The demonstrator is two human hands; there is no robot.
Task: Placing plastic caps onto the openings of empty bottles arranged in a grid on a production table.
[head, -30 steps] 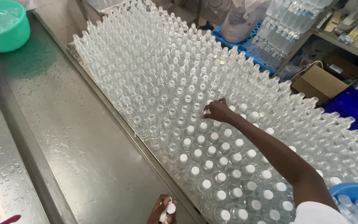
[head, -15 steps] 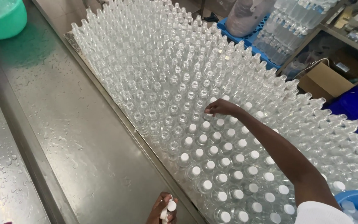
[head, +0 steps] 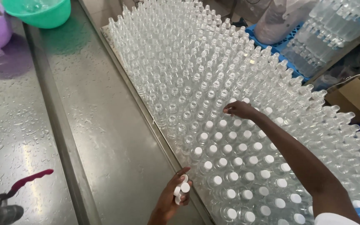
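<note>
While the left hand [head: 172, 199] clutches several white caps [head: 181, 189] low beside the steel table [head: 105, 125], head view shows the right hand [head: 240, 109] reaching over the massed clear bottles [head: 196, 75], fingertips pinching a cap at a bottle mouth. Nearer bottles are capped, farther ones uncapped. Green basin [head: 42, 12] at top left.
</note>
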